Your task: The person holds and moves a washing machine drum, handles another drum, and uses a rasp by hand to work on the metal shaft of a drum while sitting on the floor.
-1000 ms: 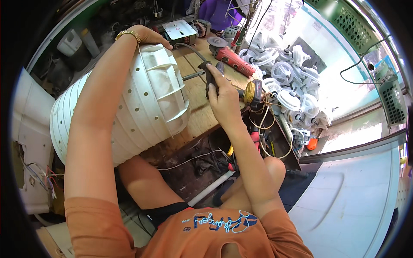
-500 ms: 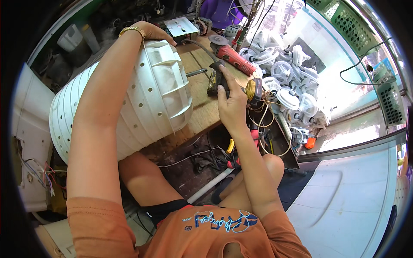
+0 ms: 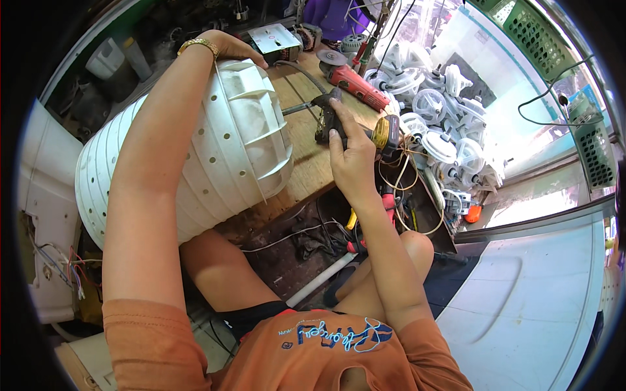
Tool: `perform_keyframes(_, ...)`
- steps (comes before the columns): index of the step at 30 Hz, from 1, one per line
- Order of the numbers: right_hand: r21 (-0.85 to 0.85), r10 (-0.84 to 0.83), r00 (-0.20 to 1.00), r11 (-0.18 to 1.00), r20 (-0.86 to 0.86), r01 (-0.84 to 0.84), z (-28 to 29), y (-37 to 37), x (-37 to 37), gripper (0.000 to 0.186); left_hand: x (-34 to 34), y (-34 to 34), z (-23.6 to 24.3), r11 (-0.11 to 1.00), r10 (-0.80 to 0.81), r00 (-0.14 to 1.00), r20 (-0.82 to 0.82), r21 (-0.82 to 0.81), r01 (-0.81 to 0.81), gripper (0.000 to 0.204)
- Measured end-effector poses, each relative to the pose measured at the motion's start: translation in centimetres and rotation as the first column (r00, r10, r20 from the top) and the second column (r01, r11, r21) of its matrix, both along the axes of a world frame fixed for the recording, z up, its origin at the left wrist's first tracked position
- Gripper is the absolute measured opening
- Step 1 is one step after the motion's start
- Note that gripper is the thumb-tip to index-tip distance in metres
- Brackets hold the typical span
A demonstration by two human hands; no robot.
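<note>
A white plastic washing machine drum [image 3: 225, 156], ribbed and dotted with small holes, lies on its side at the left. My left arm reaches across it, and my left hand [image 3: 231, 47] holds its far upper edge, fingers bent over the rim and partly hidden. Out of the drum's finned end sticks a metal shaft [image 3: 297, 109]. My right hand [image 3: 352, 146] is closed on a black and yellow cordless drill [image 3: 324, 124], whose battery [image 3: 386, 133] shows beyond the wrist. The drill's head is at the shaft's end; I cannot tell whether they are joined.
Beyond the drill a red angle grinder [image 3: 358, 88] lies on the wooden bench [image 3: 306, 176]. Many clear and white plastic parts [image 3: 437, 124] are heaped at the right. Cables [image 3: 407, 176] loop beside the bench. A white panel [image 3: 515, 293] stands at lower right.
The drill and right hand have barely shifted at the shaft. The left hand stays on the drum, which has not visibly moved.
</note>
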State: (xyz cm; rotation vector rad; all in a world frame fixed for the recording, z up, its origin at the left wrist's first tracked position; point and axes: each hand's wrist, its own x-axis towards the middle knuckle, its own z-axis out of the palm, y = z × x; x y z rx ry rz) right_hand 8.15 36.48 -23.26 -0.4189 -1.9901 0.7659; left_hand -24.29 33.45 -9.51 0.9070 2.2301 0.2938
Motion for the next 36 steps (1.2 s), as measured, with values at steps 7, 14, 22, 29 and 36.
perform_keyframes(7, -0.038, 0.045, 0.998, 0.998, 0.054, -0.043, 1.4, 0.9, 0.2, 0.052, 0.0, 0.6, 0.1, 0.999, -0.048, 0.996, -0.077, -0.011, 0.047, 0.045)
perform_keyframes(14, -0.116, 0.063, 0.979, 0.992, 0.195, -0.041, 5.5, -1.8, 5.0, 0.052, -1.4, 0.0, -0.1, 0.991, -0.117, 0.988, -0.102, -0.084, 0.109, 0.093)
perform_keyframes(22, -0.060, 0.020, 0.991, 0.998, 0.131, -0.012, 4.5, -1.3, 4.6, 0.051, -1.2, 0.7, -0.6, 0.997, -0.067, 0.976, -0.209, 0.008, 0.071, 0.051)
perform_keyframes(29, -0.096, 0.038, 0.995, 0.995, 0.089, -0.030, 2.9, -1.2, 4.3, 0.051, -1.6, 1.0, -0.6, 0.985, -0.133, 0.989, -0.057, -0.120, 0.126, 0.073)
perform_keyframes(36, -0.142, 0.036, 0.998, 0.990, 0.058, -0.027, 2.3, -1.2, 4.6, 0.051, -2.1, 1.3, -1.5, 0.996, -0.086, 0.989, -0.120, -0.017, 0.084, 0.057)
